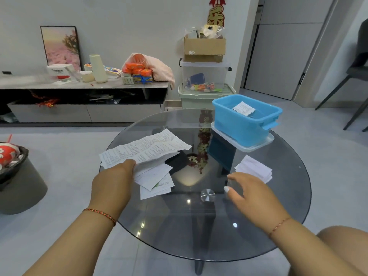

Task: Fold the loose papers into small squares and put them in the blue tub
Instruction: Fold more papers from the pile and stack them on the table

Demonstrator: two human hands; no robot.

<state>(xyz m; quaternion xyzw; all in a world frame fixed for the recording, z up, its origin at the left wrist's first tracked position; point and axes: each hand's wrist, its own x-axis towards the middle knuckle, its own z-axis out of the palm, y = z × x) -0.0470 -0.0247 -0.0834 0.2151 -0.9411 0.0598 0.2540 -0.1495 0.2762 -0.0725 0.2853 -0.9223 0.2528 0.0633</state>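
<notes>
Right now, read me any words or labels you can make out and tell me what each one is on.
Large gold character, shape seen but not read: red hanging ornament on the wall.
Dense print, too small: long sheet in the left hand.
Green logo, blurred: loose papers.
Blurred label: white box on the sideboard.

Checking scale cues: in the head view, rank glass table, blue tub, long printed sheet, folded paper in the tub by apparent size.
1. glass table
2. blue tub
3. long printed sheet, close to the tub, and nearer the camera, so unsure
4. folded paper

The left hand (113, 179) grips a long white printed paper (143, 149). The right hand (250, 193) hovers open just below a folded white paper stack (255, 168). Beyond it sits the blue plastic tub (242, 125).
</notes>
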